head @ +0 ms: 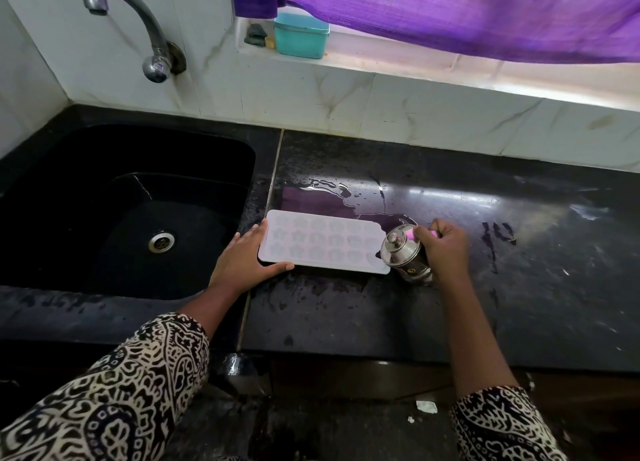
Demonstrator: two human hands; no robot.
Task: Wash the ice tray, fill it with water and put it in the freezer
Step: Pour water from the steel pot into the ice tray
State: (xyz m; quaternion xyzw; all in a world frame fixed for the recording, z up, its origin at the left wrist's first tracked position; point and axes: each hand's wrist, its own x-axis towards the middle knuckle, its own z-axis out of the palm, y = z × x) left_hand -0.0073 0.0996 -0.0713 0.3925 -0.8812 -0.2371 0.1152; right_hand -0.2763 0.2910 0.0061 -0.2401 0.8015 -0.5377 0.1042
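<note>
Filling seems underway: the tray (323,242) lies flat near the surface's (519,287) left edge, beside the sink (86,170). My left grip (242,256), fingers (258,230) straight, braces its end. My right grip (446,249) clamps a tipped steel cup (403,253). The freezer remains.

Black stone, pale tray, purple cloth.

Between the left hand (244,260) and the right hand (445,247), the ice tray (323,242) is pale lilac-white with rows of star-shaped hollows. The steel pot (405,253) in the right hand's grip is mirror silver (with a pink glint). The countertop (346,315) under both hands and the sink (104,170) left of them are black. The sleeves (121,391) are black-and-cream paisley. Beyond the hands, the curtain (450,14) is purple and the lidded box (301,36) teal.
</note>
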